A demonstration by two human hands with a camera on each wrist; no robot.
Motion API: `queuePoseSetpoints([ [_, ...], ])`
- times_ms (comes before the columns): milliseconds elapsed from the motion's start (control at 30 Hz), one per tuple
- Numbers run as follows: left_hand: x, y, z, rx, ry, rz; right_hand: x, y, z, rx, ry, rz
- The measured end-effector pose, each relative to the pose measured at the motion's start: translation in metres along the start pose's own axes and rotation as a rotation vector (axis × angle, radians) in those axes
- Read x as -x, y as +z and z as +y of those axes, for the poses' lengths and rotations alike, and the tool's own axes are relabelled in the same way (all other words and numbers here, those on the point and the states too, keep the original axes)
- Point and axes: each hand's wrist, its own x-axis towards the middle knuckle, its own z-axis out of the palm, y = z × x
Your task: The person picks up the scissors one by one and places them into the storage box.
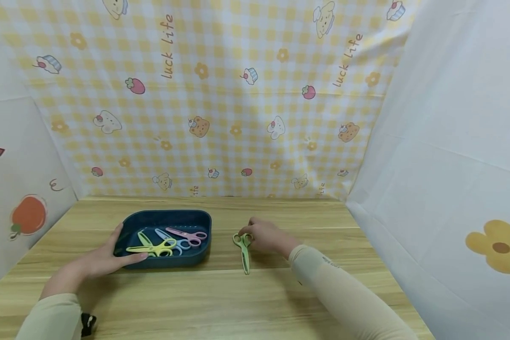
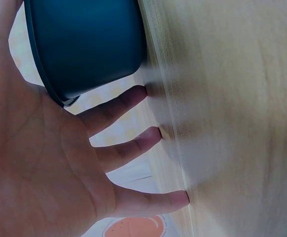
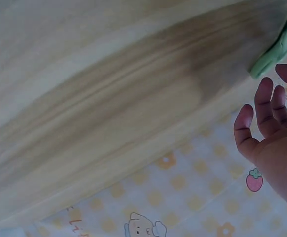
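Observation:
My left hand (image 1: pixel 95 259) rests against the left end of a dark blue plastic bin (image 1: pixel 195 261), thumb along its front rim. In the left wrist view its other fingers (image 2: pixel 126 147) are straight and spread, tips at the tabletop. Inside the bin lie pink scissors (image 1: pixel 180 233), blue scissors (image 1: pixel 182 245), yellow scissors (image 1: pixel 153 249) and a green blade (image 1: pixel 143 237) partly beneath them. Right of the bin, green scissors (image 1: pixel 245 257) point toward me. My right hand (image 1: pixel 267 234) is at their handles, fingertips overlapping a loop. In the right wrist view, loosely bent fingers (image 3: pixel 266 111) show beside the green handle.
Wood-grain tabletop (image 1: pixel 187 302) lies under everything. A yellow checked cloth (image 1: pixel 221 104) hangs along the back edge, with white cloth walls at left (image 1: pixel 8 118) and right (image 1: pixel 442 179). A small black item (image 1: pixel 87 324) shows beside the left sleeve.

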Motion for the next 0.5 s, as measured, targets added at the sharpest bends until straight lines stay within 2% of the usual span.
queuePoseSetpoints([
  [300, -0.002, 0.0, -0.003, 0.007, 0.004, 0.001, 0.005, 0.004, -0.001, -0.025, 0.019, -0.058],
  [500, -0.003, 0.0, -0.004, 0.016, 0.004, -0.002, 0.008, 0.011, 0.011, 0.044, 0.001, 0.002],
])
